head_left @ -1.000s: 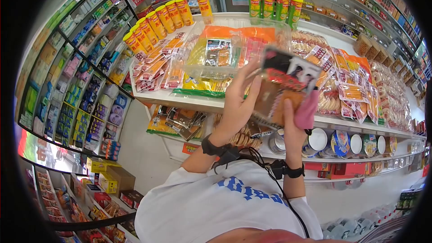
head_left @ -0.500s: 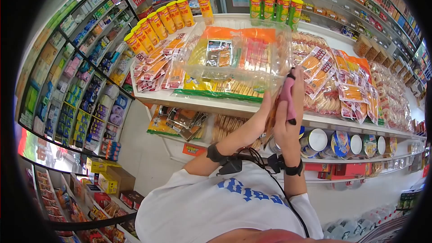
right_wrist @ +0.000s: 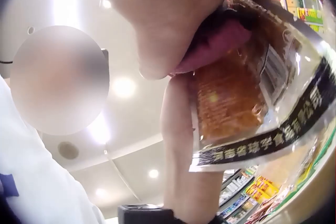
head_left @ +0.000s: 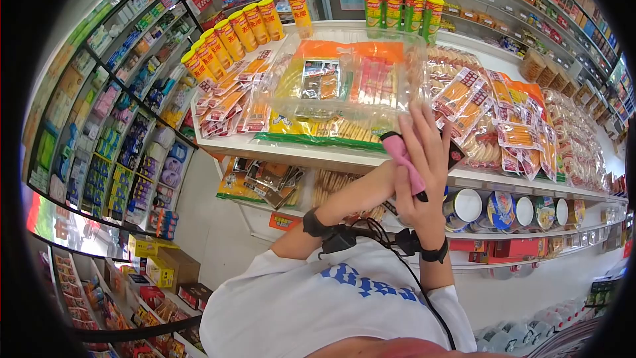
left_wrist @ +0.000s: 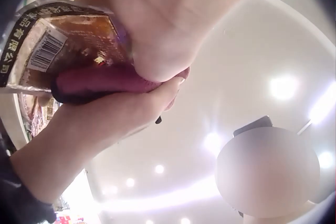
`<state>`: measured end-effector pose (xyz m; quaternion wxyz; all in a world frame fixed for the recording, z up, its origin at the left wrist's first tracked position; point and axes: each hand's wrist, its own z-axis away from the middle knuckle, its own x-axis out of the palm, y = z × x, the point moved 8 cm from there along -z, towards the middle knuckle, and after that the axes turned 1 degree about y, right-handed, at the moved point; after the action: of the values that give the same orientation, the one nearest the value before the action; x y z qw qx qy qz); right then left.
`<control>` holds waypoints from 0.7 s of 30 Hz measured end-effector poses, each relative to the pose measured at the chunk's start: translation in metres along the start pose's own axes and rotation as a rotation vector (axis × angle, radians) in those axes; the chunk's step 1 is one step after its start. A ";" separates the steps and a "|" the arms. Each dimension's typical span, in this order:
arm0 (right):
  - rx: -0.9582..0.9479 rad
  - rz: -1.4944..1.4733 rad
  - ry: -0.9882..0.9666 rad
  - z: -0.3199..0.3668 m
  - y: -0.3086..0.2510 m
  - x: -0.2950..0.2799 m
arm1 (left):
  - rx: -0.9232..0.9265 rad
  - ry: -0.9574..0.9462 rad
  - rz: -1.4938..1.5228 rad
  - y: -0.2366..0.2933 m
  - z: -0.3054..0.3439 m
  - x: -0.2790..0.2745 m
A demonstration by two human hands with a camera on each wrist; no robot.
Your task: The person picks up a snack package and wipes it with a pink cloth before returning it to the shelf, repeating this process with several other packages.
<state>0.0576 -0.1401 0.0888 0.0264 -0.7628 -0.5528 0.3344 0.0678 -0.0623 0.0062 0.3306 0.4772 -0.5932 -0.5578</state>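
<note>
My right hand (head_left: 427, 162) is raised over the shelf front, its back toward the head camera. It holds a pink cloth (head_left: 404, 159) with black ends between thumb and fingers. My left hand lies behind it, so its fingers are hidden in the head view; only the left forearm (head_left: 358, 197) shows there. Between the hands is a clear plastic food packet (right_wrist: 231, 108) with brown contents, a black printed strip and a barcode label (left_wrist: 47, 50). Just a dark corner of this packet shows beside the right fingers in the head view. In both wrist views the cloth lies close against the packet.
A clear plastic tray (head_left: 344, 106) with flat snack packs sits on the shelf top. Yellow canisters (head_left: 245, 26) and green canisters (head_left: 404, 10) stand along the back. Bagged snacks (head_left: 523, 126) lie at right. Round tubs (head_left: 464, 207) fill the shelf below, and a tall rack (head_left: 112, 119) stands left.
The packet has turned from face-on, through edge-on, to mostly hidden behind the right hand. The right hand has rotated leftward across the left, bringing the cloth to its left side.
</note>
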 end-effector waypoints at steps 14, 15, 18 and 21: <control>0.127 -0.032 0.227 0.011 0.032 -0.004 | -0.101 0.139 0.368 0.001 0.003 0.003; 0.076 -0.032 0.151 0.012 0.024 0.004 | -0.126 0.172 0.528 -0.003 0.000 0.001; -0.048 -0.106 -0.061 0.021 -0.002 0.032 | -0.049 0.370 0.786 0.008 0.002 -0.026; -0.058 -0.014 -0.123 0.020 -0.005 0.036 | 0.072 0.539 0.799 0.025 0.010 -0.042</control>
<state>0.0486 -0.1137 0.0578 -0.0276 -0.7375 -0.5681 0.3641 0.0673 -0.0212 0.0348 0.6443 0.3507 -0.6423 -0.2224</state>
